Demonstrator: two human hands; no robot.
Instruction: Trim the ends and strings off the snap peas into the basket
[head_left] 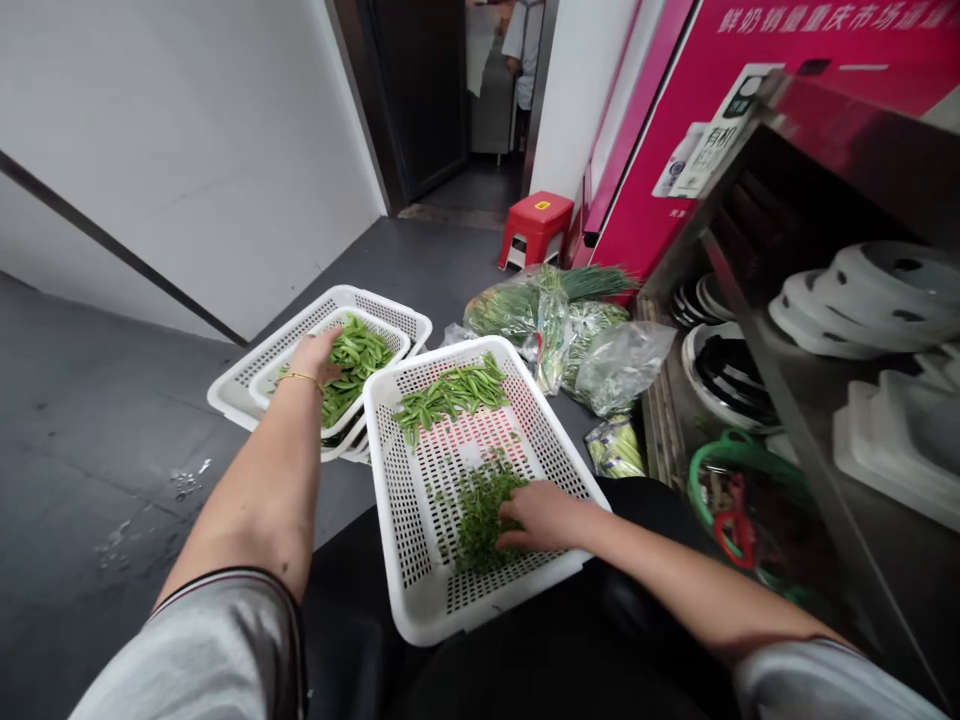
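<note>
A white perforated basket (420, 590) rests on my lap. At its far end lies a heap of green pods (450, 395), and near its middle a pile of thin green trimmings (476, 515). My right hand (541, 515) lies on that pile with its fingers curled into it. My left hand (315, 358), with a gold bracelet on the wrist, reaches out to a stack of white baskets (247, 375) on the floor. Its fingers dip into the green pods (356, 360) in the top basket; what they hold is hidden.
Clear plastic bags of leafy greens and chives (577, 330) lie on the floor beyond my basket. A red stool (536, 225) stands by a pink wall. A metal shelf (825, 330) with stacked plates and a green basket (731, 470) is on my right. A person stands in the far doorway.
</note>
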